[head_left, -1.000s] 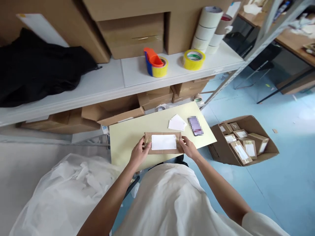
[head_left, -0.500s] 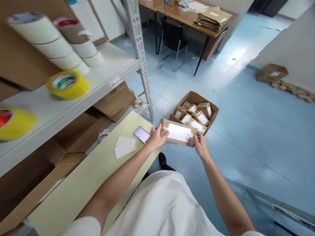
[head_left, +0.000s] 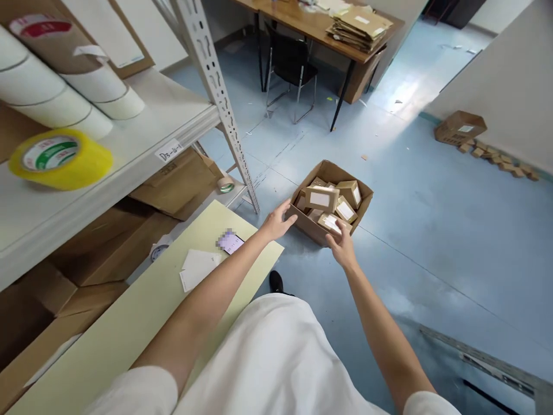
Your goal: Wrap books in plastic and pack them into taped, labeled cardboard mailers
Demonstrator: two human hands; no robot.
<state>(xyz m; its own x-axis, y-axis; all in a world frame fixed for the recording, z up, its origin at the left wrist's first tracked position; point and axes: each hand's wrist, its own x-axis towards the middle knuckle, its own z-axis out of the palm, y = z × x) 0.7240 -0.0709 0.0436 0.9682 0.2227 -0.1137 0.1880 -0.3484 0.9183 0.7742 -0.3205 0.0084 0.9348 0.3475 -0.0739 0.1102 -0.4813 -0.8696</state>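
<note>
A small cardboard box (head_left: 321,199) with a white label lies tilted on top of several other labelled boxes. They fill an open carton (head_left: 309,229) on the blue floor. My left hand (head_left: 279,222) is empty above the carton's left side, its fingers apart. My right hand (head_left: 341,246) hangs nearer to me, over the carton's front edge, also empty with spread fingers. Neither hand grips anything. On the pale yellow table (head_left: 142,323) a phone (head_left: 232,242) and white paper cards (head_left: 199,270) lie beside my left forearm.
At left a metal shelf (head_left: 173,115) holds a yellow tape roll (head_left: 60,158) and white rolls (head_left: 47,86). Cardboard boxes (head_left: 181,178) sit below it. A black chair (head_left: 291,60) stands by a wooden desk (head_left: 298,26). Small boxes (head_left: 492,157) line the right wall.
Both hands have let go of the long labelled box, which has dropped onto the pile in the carton. My fingers have opened. The view has shifted slightly to the right.
</note>
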